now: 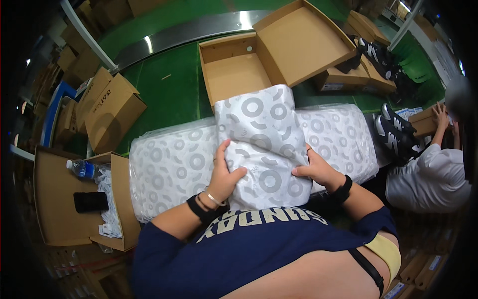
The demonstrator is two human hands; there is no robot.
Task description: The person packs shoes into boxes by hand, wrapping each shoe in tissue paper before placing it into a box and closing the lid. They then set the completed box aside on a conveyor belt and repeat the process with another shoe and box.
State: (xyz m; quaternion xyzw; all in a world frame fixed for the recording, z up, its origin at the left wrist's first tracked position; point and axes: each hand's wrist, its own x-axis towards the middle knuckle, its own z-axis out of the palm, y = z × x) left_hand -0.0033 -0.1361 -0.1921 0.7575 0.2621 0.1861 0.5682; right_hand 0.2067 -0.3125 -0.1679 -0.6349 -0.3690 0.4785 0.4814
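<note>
White wrapping paper (264, 129) printed with grey rings is held in front of my body, bulging and creased. My left hand (223, 174) grips its left edge, the thumb lying on top. On the opposite edge, my right hand (318, 169) holds it with the thumb over the front. Whether anything is wrapped inside is hidden. Beneath and to both sides lies a wide stack of the same patterned paper (172, 162) in clear plastic. Just beyond my hands stands an open brown shoebox (234, 74), its lid (303, 45) tilted back to the right.
A carton (64, 199) at left holds a bottle (82, 169), a black phone (90, 202) and small white packets (110, 204). Brown boxes (112, 114) stand behind it. Black shoes (396, 134) sit at right, near another person (430, 174) handling a box. A metal strip (184, 36) crosses the back.
</note>
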